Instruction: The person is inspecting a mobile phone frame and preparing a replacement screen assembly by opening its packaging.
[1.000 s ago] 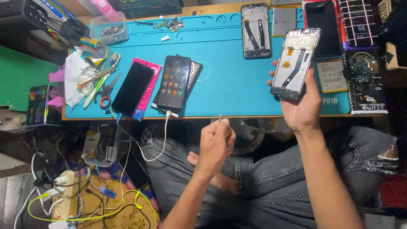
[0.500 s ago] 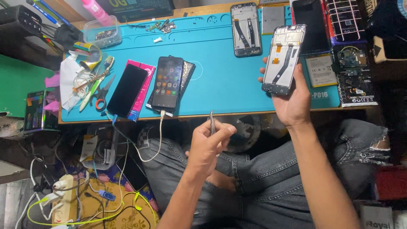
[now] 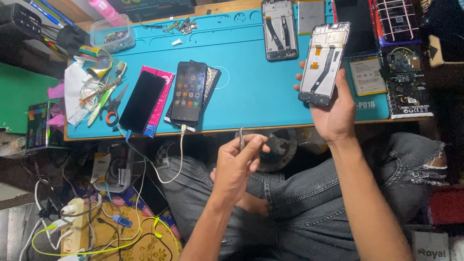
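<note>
Bare blue mat (image 3: 251, 77) between lit phone (image 3: 188, 91) and opened phone (image 3: 324, 64).

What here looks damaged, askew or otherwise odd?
Nothing is spilled. The opened phone frame in the right hand shows bare flex cables, and a second opened frame lies on the blue mat. The left hand pinches tweezers.

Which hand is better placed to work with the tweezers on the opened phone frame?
The left hand: it already pinches the tweezers, tips up near the table edge, while the right hand is occupied holding the opened phone frame above the blue mat.
</note>
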